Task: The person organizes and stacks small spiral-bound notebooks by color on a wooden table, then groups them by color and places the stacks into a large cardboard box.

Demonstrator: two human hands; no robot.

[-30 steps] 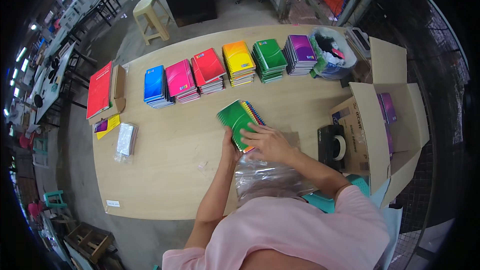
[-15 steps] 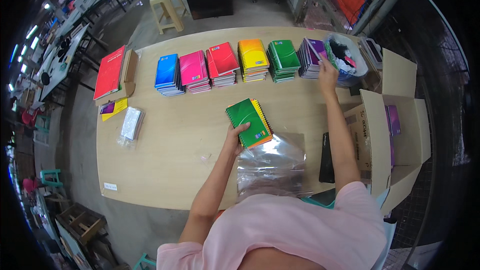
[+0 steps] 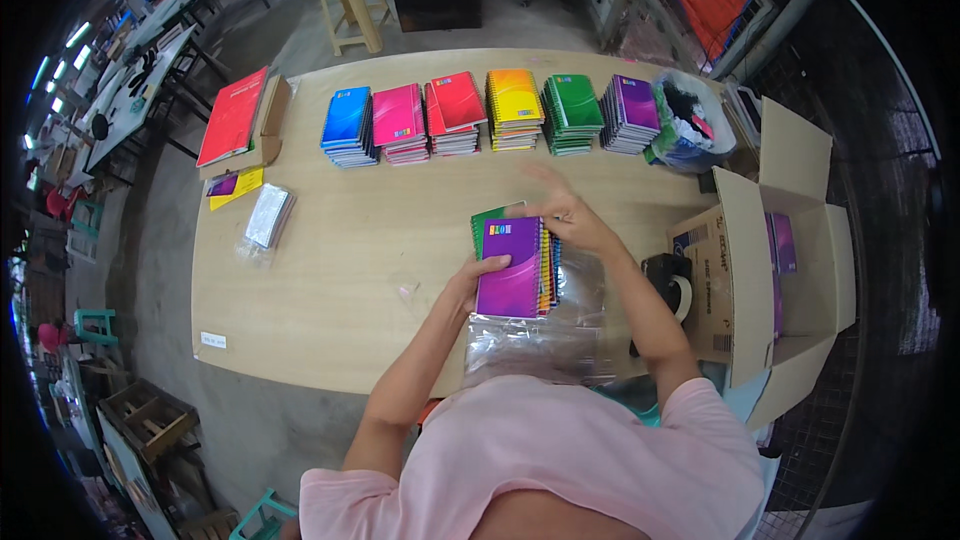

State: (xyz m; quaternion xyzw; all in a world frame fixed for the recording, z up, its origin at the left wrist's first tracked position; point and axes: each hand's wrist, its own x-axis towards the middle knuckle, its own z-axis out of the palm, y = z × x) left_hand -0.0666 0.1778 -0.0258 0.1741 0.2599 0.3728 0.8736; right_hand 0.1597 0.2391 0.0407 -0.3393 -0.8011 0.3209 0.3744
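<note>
My left hand (image 3: 474, 278) is closed around a small fanned stack of spiral notebooks, its thumb across the purple notebook (image 3: 512, 275) on top. A green notebook (image 3: 485, 223) sticks out behind at the upper left, and yellow and blue edges show along the right side. At the top right corner of this stack is my right hand (image 3: 572, 220). Its fingers are apart and partly blurred, and it appears to hold nothing. Beneath the notebooks, clear plastic sheets or bags (image 3: 535, 350) lie on the table close to my body.
Across the table's (image 3: 330, 270) far side stand notebook stacks: blue (image 3: 347, 125), pink (image 3: 400, 120), red (image 3: 456, 110), yellow (image 3: 514, 105), green (image 3: 573, 110) and purple (image 3: 630, 110). An open cardboard box (image 3: 725, 270) is right, near a tape roll (image 3: 682, 295) and a waste-filled bag (image 3: 690, 125).
My right hand has come back from the far purple stack to the held notebooks. A purple notebook now lies on top of the green one in my left hand.
</note>
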